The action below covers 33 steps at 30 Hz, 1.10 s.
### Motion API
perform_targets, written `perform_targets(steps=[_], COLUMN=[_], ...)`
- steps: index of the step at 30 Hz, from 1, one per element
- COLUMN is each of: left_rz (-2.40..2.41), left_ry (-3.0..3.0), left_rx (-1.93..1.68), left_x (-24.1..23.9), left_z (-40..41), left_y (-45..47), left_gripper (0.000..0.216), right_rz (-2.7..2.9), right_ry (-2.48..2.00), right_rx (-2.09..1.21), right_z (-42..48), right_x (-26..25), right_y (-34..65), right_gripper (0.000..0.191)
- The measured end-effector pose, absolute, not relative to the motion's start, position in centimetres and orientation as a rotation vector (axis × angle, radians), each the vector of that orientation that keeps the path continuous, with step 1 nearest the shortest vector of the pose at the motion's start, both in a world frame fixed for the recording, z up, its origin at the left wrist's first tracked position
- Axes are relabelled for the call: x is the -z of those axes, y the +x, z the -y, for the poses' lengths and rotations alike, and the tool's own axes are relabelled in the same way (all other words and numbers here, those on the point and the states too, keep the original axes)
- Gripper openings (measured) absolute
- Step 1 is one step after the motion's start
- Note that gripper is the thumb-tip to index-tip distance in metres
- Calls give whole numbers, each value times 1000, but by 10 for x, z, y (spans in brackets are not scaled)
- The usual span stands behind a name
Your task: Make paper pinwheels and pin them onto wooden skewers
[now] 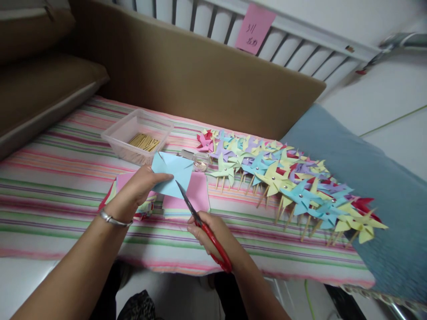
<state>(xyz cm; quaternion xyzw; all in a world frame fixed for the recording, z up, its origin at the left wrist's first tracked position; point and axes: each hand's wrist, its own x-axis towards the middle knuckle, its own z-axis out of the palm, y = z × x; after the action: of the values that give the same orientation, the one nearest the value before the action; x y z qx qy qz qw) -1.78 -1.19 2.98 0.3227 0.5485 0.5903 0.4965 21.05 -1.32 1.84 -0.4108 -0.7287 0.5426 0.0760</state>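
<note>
My left hand (140, 186) pinches a light blue paper square (173, 174), held up over the striped cloth. My right hand (216, 238) grips red-handled scissors (203, 226), and their blades reach up to the lower edge of the blue paper. Under the paper lies a stack of coloured paper squares with a pink sheet (193, 195) on top. A silver bracelet (113, 218) circles my left wrist.
A clear plastic tray (136, 135) with wooden sticks stands at the back left. A small clear cup (201, 162) sits beside it. Several finished paper pinwheels (283, 180) lie in a long row to the right. A cardboard panel (200, 75) stands behind the striped cloth (66, 178).
</note>
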Motion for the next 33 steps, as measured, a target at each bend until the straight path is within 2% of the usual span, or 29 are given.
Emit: perform_targets(steps=[6, 9, 12, 16, 21, 24, 28, 33], left_rz=[-1330, -1357, -1340, -1325, -1230, -1236, -1233, -1099], left_ry=[773, 749, 768, 820, 944, 1008, 930, 639], left_rx=[-1517, -1496, -1324, -987, -772, -692, -765, -1084], left_x=[-31, -35, -38, -33, -17, -12, -11, -9], left_z=[13, 17, 21, 22, 18, 17, 15, 13], left_y=[-29, -35, -33, -14, 8, 14, 14, 18], left_gripper=[42, 41, 40, 27, 20, 13, 15, 25], right_rz=[2330, 2354, 2193, 1840, 1763, 1827, 1867, 1533], right_ry=[-1231, -1217, -1230, -1183, -1071, -1062, -1082, -1082], right_rx=[-1772, -1733, -1527, -1270, -1342, -1372, -1356, -1334], right_z=[13, 5, -4, -13, -17, -17, -15, -17], right_x=[-25, -31, -34, -31, -23, -19, -16, -8], right_y=[240, 254, 254, 239, 221, 213, 206, 201], right_gripper=[14, 12, 24, 35, 44, 42, 40, 38])
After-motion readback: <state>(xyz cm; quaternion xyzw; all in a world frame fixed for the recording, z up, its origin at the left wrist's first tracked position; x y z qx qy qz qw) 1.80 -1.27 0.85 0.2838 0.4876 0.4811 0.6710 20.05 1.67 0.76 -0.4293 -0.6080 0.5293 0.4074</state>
